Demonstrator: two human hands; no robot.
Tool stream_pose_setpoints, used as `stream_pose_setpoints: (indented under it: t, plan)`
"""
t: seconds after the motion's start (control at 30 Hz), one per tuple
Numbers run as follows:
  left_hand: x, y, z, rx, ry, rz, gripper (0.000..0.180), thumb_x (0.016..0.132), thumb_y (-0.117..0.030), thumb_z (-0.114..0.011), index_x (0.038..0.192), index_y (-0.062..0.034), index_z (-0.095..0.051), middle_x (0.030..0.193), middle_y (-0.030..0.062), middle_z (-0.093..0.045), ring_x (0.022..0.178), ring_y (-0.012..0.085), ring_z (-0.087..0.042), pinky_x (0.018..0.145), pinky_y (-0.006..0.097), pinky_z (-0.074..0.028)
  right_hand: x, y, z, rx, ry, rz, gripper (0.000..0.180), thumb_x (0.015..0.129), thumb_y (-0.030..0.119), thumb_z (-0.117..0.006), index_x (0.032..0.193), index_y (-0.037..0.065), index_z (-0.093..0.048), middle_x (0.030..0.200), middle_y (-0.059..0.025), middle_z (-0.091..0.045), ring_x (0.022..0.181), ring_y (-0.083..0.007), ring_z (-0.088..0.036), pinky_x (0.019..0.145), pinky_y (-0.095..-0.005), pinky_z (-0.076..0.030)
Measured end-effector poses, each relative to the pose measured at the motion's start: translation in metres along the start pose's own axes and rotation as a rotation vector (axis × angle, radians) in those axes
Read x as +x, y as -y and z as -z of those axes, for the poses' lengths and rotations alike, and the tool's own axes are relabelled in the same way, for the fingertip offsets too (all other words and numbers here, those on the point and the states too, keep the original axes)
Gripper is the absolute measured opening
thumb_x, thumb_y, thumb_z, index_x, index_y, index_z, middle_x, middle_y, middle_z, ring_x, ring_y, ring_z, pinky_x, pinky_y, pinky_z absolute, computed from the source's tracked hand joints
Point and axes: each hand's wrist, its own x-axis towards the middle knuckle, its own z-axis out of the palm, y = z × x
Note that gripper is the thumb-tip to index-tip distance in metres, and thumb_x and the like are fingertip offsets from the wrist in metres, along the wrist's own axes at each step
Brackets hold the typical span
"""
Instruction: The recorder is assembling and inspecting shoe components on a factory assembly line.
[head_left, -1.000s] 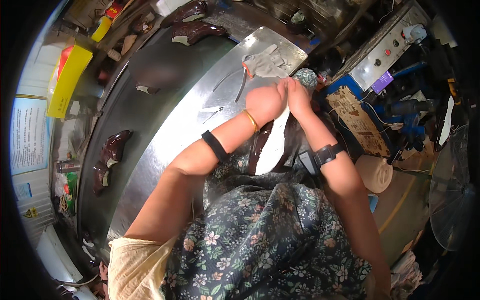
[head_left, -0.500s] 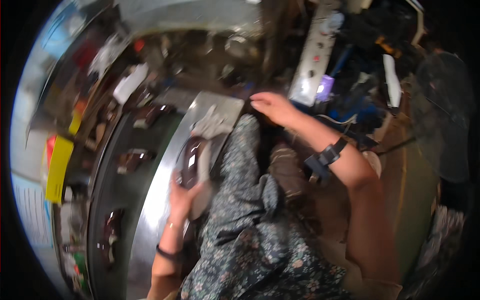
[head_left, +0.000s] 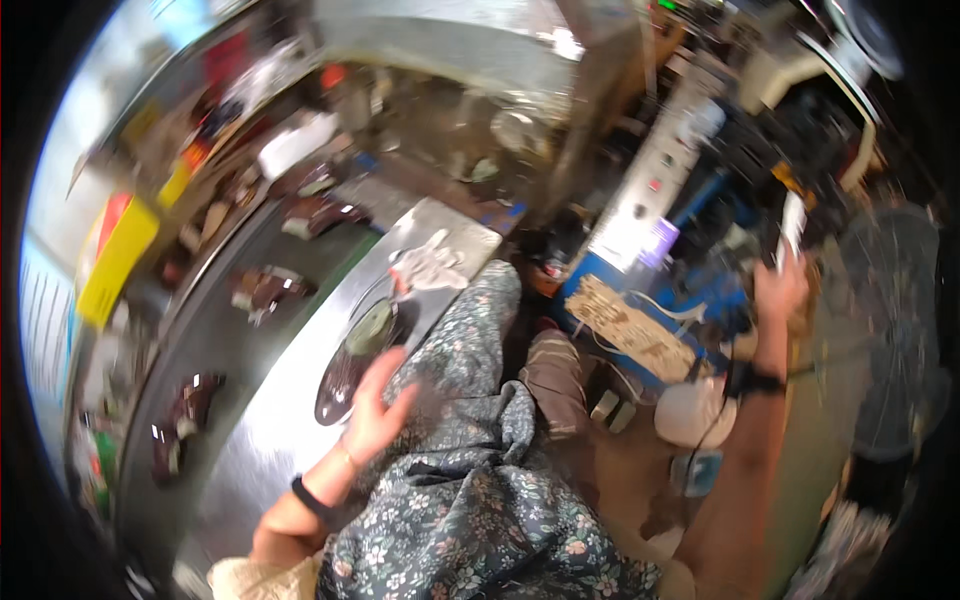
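Observation:
My left hand [head_left: 375, 410] hovers open, fingers apart, just beside a dark oval shoe piece [head_left: 352, 362] that lies on the shiny metal table [head_left: 280, 440]. My right hand [head_left: 780, 288] is stretched far out to the right, its fingers at the lower end of a slim white object [head_left: 792, 222]. Motion blur hides whether they close around it. A black band sits on each wrist. My flowered dress [head_left: 470, 500] fills the lower middle.
A crumpled white cloth [head_left: 430, 265] lies at the table's far end. Dark shoe parts [head_left: 265, 290] sit on the grey belt to the left, near a yellow box [head_left: 115, 255]. A blue machine with cardboard [head_left: 630, 325], a white roll [head_left: 690, 410] and a fan [head_left: 890, 330] stand to the right.
Both hands left the white piece they held together. My left hand dropped near the dark shoe piece and opened; my right arm swung out to the right. The view tilted and blurred.

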Motion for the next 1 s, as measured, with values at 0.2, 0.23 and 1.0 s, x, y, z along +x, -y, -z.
stream_pose_setpoints:
  t: [0.2, 0.23, 1.0]
  plan:
    - [0.056, -0.055, -0.06, -0.762, 0.291, 0.227, 0.044, 0.098, -0.026, -0.054, 0.133, -0.0008, -0.048, 0.128, 0.0068, -0.054, 0.118, 0.0135, -0.05, 0.102, 0.029, -0.038, -0.14, 0.164, 0.074, 0.892, 0.111, 0.036, 0.08, 0.072, 0.007, -0.072, 0.142, 0.005, -0.035, 0.151, -0.0177, -0.029, 0.138, -0.0314, -0.031, 0.114, -0.0411, -0.022]
    - [0.064, -0.055, -0.069, -0.871, 0.206, 0.197, 0.051, 0.1, -0.034, -0.047, 0.139, -0.0026, -0.04, 0.133, 0.0062, -0.05, 0.123, 0.0141, -0.046, 0.105, 0.029, -0.035, -0.166, 0.195, 0.081, 1.004, 0.234, 0.089, 0.081, 0.074, 0.01, -0.072, 0.144, 0.004, -0.032, 0.152, -0.0182, -0.027, 0.142, -0.0328, -0.022, 0.115, -0.0428, -0.017]
    - [0.042, 0.084, 0.051, 0.478, 0.022, 0.192, 0.082, 0.066, -0.03, -0.081, 0.136, -0.0108, -0.043, 0.126, 0.0243, -0.051, 0.106, 0.0426, -0.057, 0.09, 0.043, -0.049, -0.155, 0.407, -0.103, 1.856, 1.111, -0.811, 0.039, 0.089, 0.016, -0.063, 0.121, -0.004, -0.057, 0.115, -0.0106, -0.062, 0.105, -0.0181, -0.059, 0.092, -0.0311, -0.045]
